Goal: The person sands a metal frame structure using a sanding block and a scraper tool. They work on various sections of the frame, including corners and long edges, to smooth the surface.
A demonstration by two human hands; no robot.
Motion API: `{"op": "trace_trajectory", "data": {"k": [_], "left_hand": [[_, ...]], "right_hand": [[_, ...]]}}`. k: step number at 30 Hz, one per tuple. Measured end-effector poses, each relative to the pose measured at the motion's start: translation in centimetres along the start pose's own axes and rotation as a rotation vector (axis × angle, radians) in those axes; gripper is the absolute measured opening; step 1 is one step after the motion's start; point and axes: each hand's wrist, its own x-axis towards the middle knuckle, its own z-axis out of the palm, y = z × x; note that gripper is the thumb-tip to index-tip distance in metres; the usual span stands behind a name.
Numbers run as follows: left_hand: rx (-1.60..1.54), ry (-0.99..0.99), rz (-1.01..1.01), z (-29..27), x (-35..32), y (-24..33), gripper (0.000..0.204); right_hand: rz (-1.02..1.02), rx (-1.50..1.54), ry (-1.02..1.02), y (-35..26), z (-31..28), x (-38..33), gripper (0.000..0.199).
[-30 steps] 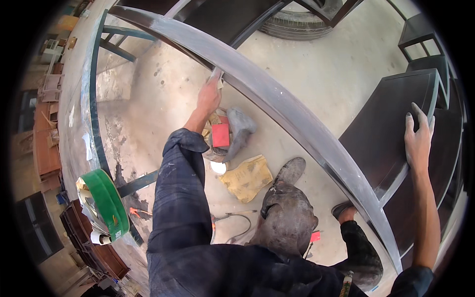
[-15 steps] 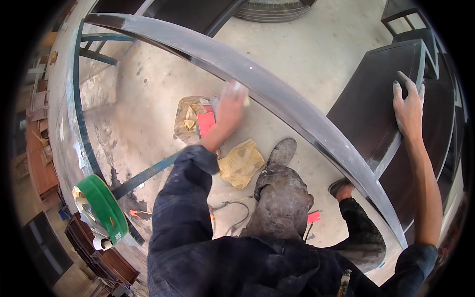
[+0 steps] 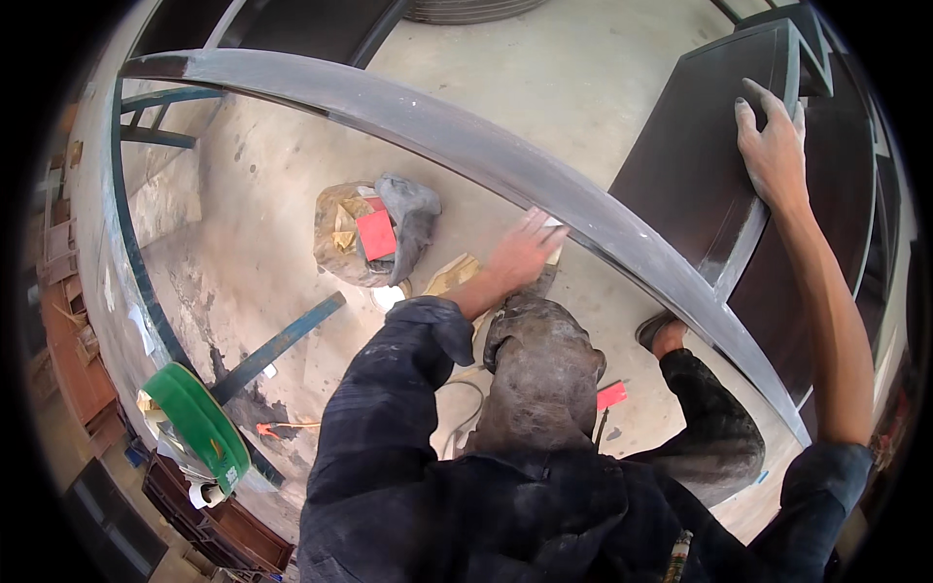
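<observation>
A long curved wooden rail (image 3: 457,136), grey and dusty, runs across in front of me from far left to near right. My left hand (image 3: 523,248) is at its near edge, slightly blurred. Its fingers press a small pale folded sheet, which looks like sandpaper (image 3: 552,222), against the rail. Farther right, my right hand (image 3: 775,160) lies with spread, dusty fingers on the edge of a dark wooden panel (image 3: 709,126). That hand holds nothing I can see.
On the floor, an open bag (image 3: 330,233) holds papers and a red sheet (image 3: 376,235), beside a grey cloth (image 3: 413,219). A green tape roll (image 3: 209,428) hangs on the blue-green frame at left. A tyre (image 3: 476,8) lies at the far side. An orange-ended cable (image 3: 282,427) lies near the frame.
My left hand has slid rightward and nearer along the rail with the pale sheet. The grey cloth by the bag now shows fully. My right hand stays on the panel; the whole view has shifted.
</observation>
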Motion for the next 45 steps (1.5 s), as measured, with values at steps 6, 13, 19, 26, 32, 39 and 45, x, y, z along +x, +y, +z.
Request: {"op": "trace_trajectory", "data": {"k": [6, 13, 19, 26, 32, 39, 45], "left_hand": [[0.018, -0.065, -0.076, -4.6, -0.4, -3.6, 0.047], [-0.105, -0.092, 0.085, -0.9, 1.2, 1.1, 0.045], [0.259, 0.485, -0.303, -12.7, -5.3, -16.5, 0.055], [-0.106, 0.362, -0.064, 1.3, -1.4, -1.5, 0.045], [0.208, 0.527, -0.398, -11.0, -3.3, -15.5, 0.057], [-0.090, 0.420, -0.204, -0.8, -1.1, -3.6, 0.048], [0.238, 0.537, -0.546, -14.4, -3.5, -21.0, 0.064]], "right_hand": [[0.041, -0.004, -0.027, 0.7, -0.2, -0.2, 0.046], [0.063, -0.010, -0.071, 0.4, -0.1, 0.3, 0.046], [0.081, -0.020, -0.068, -0.3, -0.6, -0.3, 0.046], [0.067, 0.021, -0.102, 0.1, -0.8, -0.1, 0.044], [0.070, 0.054, -0.103, 0.5, -0.7, 0.1, 0.043], [0.087, 0.009, -0.096, 0.4, -0.8, -0.6, 0.043], [0.054, 0.053, -0.084, 0.3, -0.8, -0.5, 0.043]]}}
